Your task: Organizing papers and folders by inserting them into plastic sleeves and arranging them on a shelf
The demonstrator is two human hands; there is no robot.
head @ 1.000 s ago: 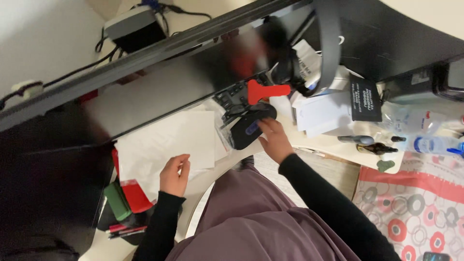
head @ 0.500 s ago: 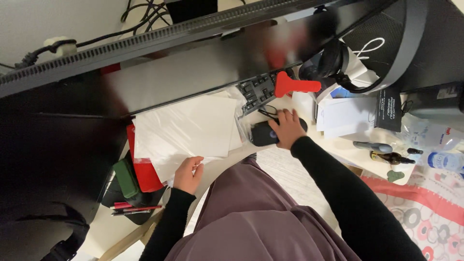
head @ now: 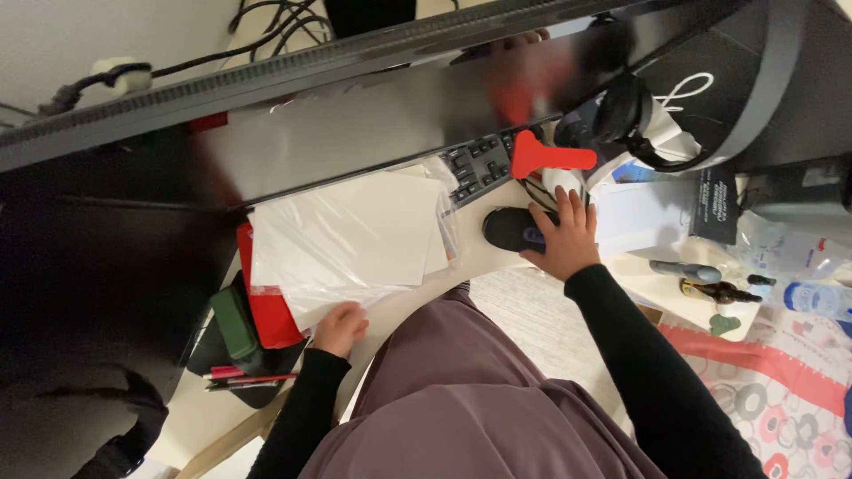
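While the left hand (head: 341,326) pinches white papers (head: 351,232), the right hand (head: 564,239) lies flat beside a black mouse (head: 513,229).

Right hand (head: 566,241) on mouse (head: 513,229), keyboard (head: 479,166) behind, papers (head: 351,235) left

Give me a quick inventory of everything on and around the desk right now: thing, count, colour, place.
computer mouse: one, black, desk centre, under right fingers
keyboard: one, black, beneath the monitor
monitor: one, black, across the top
paper sheets: a stack, white, desk left
folder: one, red, under the paper
case: one, green, beside the folder
pens: a few, red and dark, desk's left edge
headphones: one, black, upper right
bottle: one, clear, far right
left hand: at the paper's edge
right hand: on the mouse
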